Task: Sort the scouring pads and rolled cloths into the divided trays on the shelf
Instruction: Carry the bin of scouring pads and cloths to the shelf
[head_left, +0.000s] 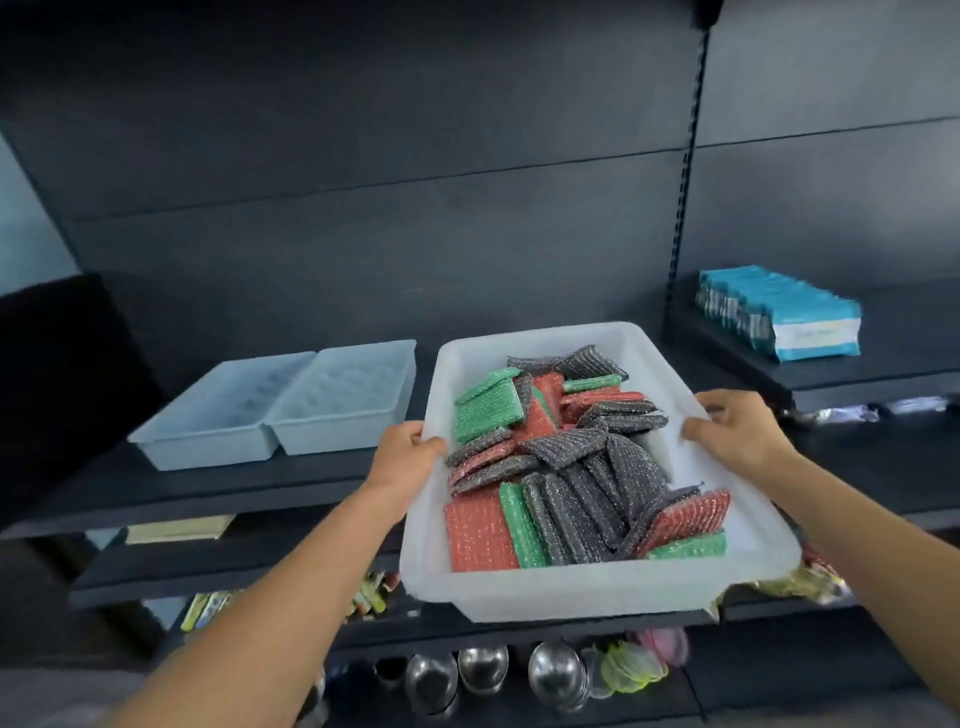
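Note:
A large white plastic tub (582, 587) is held in front of the dark shelf, its far end over the shelf board. It is full of scouring pads (566, 467) in grey, green and red. My left hand (402, 460) grips the tub's left rim, thumb over the edge. My right hand (737, 434) grips the right rim the same way. Two pale blue divided trays (270, 431) sit side by side on the shelf to the left of the tub, with nothing in them. No rolled cloths show.
A stack of blue and white packets (779, 317) sits on the right-hand shelf (883, 374). Lower shelves hold small packets (208, 608), steel ladles (483, 667) and mesh scrubbers (628, 670). A slotted upright post (688, 156) divides the shelf bays.

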